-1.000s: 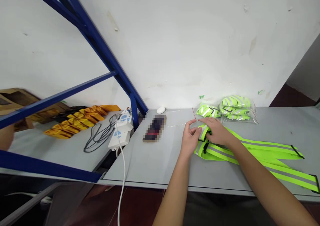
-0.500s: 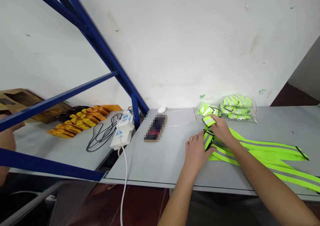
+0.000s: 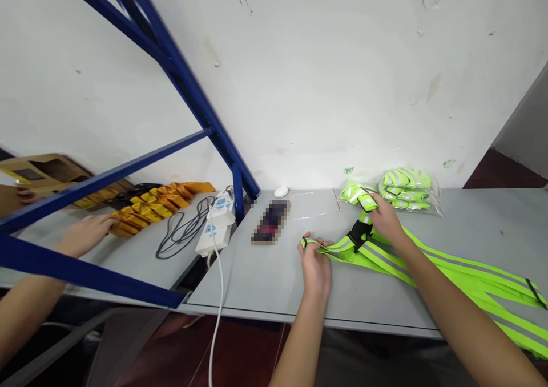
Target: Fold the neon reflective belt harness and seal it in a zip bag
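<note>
Your left hand [image 3: 315, 267] grips straps [image 3: 341, 244] left of the buckle [image 3: 358, 236], your right hand [image 3: 386, 220] behind it; uneven pulling could twist them.

1 head camera, forward and down

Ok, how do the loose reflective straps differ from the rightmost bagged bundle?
The loose reflective straps stretch along the table; the rightmost bagged bundle is folded compactly. The straps are uncovered; the bundle sits in clear plastic. Left hand and right hand hold the straps; neither holds the bundle. Both are yellow-green with pale reflective stripes.
</note>
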{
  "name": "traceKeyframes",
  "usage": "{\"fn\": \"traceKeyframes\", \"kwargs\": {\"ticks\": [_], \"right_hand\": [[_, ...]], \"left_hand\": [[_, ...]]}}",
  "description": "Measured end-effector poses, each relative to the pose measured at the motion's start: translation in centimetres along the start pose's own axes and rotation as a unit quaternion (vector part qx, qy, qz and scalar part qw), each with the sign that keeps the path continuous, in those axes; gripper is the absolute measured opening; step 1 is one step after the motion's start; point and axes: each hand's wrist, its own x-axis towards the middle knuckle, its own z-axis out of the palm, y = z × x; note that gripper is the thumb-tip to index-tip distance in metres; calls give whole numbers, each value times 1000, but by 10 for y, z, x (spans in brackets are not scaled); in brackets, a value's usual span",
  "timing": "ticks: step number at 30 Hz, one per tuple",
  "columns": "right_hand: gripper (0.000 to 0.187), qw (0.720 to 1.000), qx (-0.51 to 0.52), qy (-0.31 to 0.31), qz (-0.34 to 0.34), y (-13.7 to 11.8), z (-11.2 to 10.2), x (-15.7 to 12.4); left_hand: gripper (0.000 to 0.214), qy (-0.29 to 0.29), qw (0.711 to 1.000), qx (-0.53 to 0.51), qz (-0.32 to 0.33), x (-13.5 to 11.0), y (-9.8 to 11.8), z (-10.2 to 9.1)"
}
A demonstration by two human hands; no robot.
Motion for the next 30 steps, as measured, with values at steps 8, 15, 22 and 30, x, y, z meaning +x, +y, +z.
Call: {"fn": "traceKeyframes", "kwargs": {"ticks": [8, 15, 22, 30], "right_hand": [[38, 996, -54, 49, 59, 6, -2, 4], [46, 987, -113, 82, 79, 21, -6, 19], [34, 977, -212, 30, 18, 10, -22, 41], [43, 957, -289, -21, -22, 15, -32, 48]], "left_hand": [[37, -200, 879, 421, 105, -18, 39, -35], [47, -261, 588, 743, 183, -25, 54, -39], [32, -209, 464, 830, 229, -24, 29, -26], [37, -252, 468, 836, 138, -31, 35, -12]]}}
